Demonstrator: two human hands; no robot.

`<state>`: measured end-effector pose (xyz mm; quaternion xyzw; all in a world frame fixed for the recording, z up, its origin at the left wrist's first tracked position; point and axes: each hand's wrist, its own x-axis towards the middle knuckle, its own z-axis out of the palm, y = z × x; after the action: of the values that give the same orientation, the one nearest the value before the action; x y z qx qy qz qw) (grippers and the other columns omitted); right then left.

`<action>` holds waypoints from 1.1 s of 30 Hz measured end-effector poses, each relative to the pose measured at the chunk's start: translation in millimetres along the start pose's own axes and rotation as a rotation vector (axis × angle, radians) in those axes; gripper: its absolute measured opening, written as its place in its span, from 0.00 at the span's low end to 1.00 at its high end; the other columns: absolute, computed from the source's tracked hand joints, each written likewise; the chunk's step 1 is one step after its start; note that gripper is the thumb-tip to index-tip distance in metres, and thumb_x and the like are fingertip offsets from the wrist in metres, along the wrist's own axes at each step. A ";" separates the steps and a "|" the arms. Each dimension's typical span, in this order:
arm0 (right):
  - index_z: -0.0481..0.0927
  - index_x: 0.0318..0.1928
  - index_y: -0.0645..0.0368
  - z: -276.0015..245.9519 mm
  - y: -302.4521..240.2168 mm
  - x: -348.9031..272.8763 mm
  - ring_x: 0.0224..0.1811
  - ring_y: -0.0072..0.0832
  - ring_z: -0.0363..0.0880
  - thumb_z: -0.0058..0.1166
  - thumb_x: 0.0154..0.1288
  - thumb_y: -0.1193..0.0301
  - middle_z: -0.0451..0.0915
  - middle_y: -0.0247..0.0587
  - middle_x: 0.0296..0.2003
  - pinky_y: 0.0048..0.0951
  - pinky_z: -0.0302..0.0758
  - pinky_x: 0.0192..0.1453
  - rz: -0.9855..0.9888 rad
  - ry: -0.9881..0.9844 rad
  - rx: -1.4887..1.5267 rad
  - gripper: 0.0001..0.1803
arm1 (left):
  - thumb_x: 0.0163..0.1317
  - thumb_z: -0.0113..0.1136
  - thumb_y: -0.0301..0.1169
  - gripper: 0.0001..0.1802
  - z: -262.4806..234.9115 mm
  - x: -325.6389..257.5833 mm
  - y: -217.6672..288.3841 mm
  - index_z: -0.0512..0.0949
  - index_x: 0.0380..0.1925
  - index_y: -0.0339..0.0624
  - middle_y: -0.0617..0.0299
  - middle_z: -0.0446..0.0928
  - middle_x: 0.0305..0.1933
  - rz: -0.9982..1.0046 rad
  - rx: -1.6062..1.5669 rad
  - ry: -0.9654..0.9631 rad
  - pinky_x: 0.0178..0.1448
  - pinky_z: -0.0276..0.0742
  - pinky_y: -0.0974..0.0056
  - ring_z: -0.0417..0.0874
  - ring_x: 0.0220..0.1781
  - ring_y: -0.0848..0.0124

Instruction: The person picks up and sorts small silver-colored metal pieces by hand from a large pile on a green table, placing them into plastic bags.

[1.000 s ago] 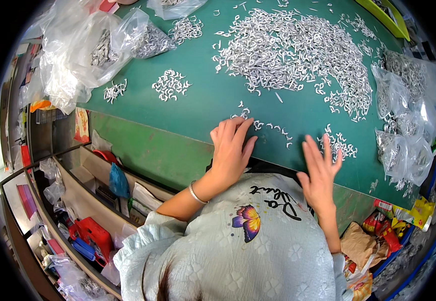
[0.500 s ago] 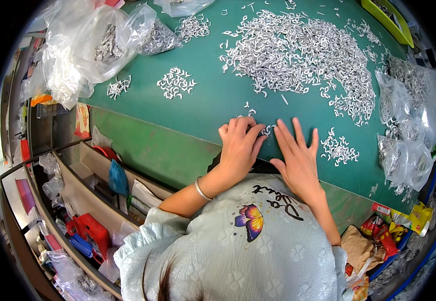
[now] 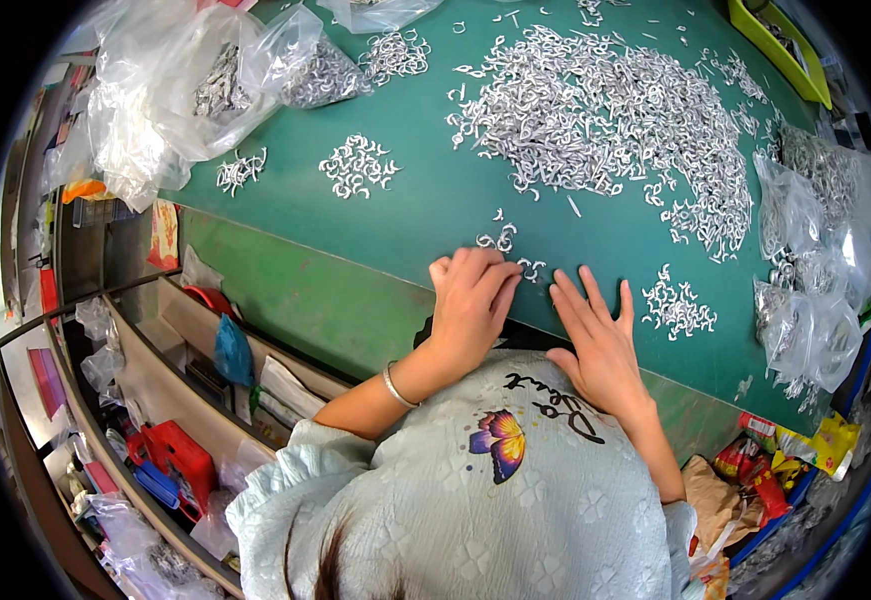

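Small silvery curved metal pieces (image 3: 532, 269) lie on the green tabletop (image 3: 415, 215) between my hands. My left hand (image 3: 473, 305), a bracelet on its wrist, is closed beside them with bent fingers; thumb and fingertips meet at the pieces, and what they pinch is too small to make out. Just beyond those fingers is another little cluster (image 3: 496, 239). My right hand (image 3: 595, 340) lies flat at the near edge, fingers stretched and holding nothing. To its right sits a small heap (image 3: 678, 308). The large pile (image 3: 595, 115) of the same pieces spreads farther back.
Separate heaps (image 3: 358, 166) lie to the left. Clear plastic bags (image 3: 145, 110) of metal parts stand at the back left, more bags (image 3: 810, 310) at the right. A yellow-green tray (image 3: 780, 50) sits at the far right corner. Shelving (image 3: 145, 350) holds items at lower left.
My left fingers have drawn back slightly to the left and down, uncovering pieces beyond them. My right hand has slid a little toward me, away from the pieces between my hands.
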<state>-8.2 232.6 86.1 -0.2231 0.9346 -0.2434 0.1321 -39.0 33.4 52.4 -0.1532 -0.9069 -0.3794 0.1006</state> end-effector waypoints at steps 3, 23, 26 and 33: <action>0.66 0.67 0.59 -4.1 -3.6 13.5 0.76 0.42 0.50 0.61 0.58 0.60 0.59 0.35 0.72 0.67 0.40 0.73 -0.024 0.047 -0.014 0.38 | 0.52 0.67 0.23 0.15 1.7 -5.9 3.8 0.80 0.41 0.43 0.62 0.74 0.41 0.006 -0.020 -0.053 0.49 0.60 0.59 0.74 0.43 0.65; 0.67 0.68 0.51 -20.0 17.8 8.5 0.76 0.40 0.50 0.60 0.58 0.62 0.62 0.27 0.70 0.67 0.40 0.74 0.047 -0.013 -0.191 0.36 | 0.52 0.66 0.23 0.17 0.2 -13.8 6.2 0.79 0.45 0.41 0.62 0.74 0.43 0.038 -0.068 -0.123 0.47 0.62 0.58 0.74 0.45 0.63; 0.65 0.69 0.52 -25.9 23.5 -13.8 0.76 0.41 0.49 0.62 0.56 0.64 0.60 0.28 0.71 0.67 0.39 0.74 0.155 -0.003 -0.222 0.39 | 0.52 0.67 0.23 0.20 1.0 -9.0 9.9 0.78 0.47 0.41 0.60 0.74 0.44 0.049 -0.127 -0.125 0.50 0.63 0.58 0.75 0.47 0.62; 0.61 0.71 0.56 -21.0 30.8 -45.0 0.77 0.44 0.47 0.62 0.55 0.61 0.57 0.34 0.73 0.66 0.37 0.74 0.360 0.122 -0.289 0.43 | 0.53 0.66 0.21 0.23 14.5 -5.0 17.6 0.76 0.51 0.37 0.54 0.74 0.49 0.104 -0.276 -0.212 0.54 0.71 0.57 0.75 0.50 0.57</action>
<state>12.5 286.7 94.3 -0.0543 0.9907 -0.0925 0.0832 -29.0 54.5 52.5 -0.2511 -0.8428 -0.4761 0.0018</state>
